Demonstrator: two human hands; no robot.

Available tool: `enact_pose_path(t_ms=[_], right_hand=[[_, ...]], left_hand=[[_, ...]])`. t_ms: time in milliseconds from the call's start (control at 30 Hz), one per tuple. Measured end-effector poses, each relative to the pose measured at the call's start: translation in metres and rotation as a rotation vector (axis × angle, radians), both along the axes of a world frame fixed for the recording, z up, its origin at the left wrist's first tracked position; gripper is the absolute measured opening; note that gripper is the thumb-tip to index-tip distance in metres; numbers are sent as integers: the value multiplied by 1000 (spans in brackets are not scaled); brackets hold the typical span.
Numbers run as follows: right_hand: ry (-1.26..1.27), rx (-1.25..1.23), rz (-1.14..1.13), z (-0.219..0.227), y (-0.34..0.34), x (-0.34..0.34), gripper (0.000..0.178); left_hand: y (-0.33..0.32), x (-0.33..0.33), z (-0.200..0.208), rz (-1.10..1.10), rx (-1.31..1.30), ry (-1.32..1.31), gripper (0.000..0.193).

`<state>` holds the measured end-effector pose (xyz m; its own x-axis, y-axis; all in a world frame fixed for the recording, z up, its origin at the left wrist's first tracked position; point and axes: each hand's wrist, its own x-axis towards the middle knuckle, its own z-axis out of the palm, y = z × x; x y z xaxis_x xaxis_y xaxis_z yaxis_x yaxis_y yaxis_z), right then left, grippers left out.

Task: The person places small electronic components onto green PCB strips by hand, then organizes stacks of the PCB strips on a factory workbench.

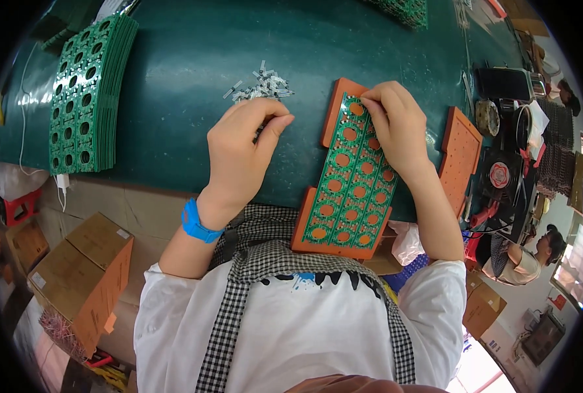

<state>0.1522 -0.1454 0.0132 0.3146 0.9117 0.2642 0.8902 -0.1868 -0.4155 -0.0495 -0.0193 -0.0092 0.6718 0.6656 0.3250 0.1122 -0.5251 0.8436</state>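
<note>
My left hand [242, 150] is above the table, just on the near side of a pile of small clear-and-white strips with dark ends [268, 85]. Its thumb and forefinger are pinched together; whatever is between them is too small or hidden to name. A green circuit board panel [347, 173] with rows of round holes lies in an orange-brown fixture [336, 111]. Over the panel's far right part, my right hand [398, 124] has its fingertips closed near the top edge. I cannot make out what those fingertips hold.
A tall stack of green board panels [85, 98] stands at the left, with a white cable beside it. Another orange-brown fixture [460, 157] lies to the right. More green panels [406, 10] sit at the far edge. Cardboard boxes [85, 252] are below left; people work at the right.
</note>
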Motion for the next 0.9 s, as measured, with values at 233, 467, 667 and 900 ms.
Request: enact_pose_path(t_ms=[233,467,667,900], right_hand=[[-339,-45,104,13,-5,-11,20],[402,38,125,23,-8,-52,20],[449,44,217,19,-11,-44,10],[342,-68,65,24,-12,-11,4]], left_hand=[[-5,4,7,-219,-1009,-173,23],[-21,8,14,-266,-1040,-130,27],[-24,7,11,-323,-1005,-93,31],[-22,6,3,-310,-873,-100,15]])
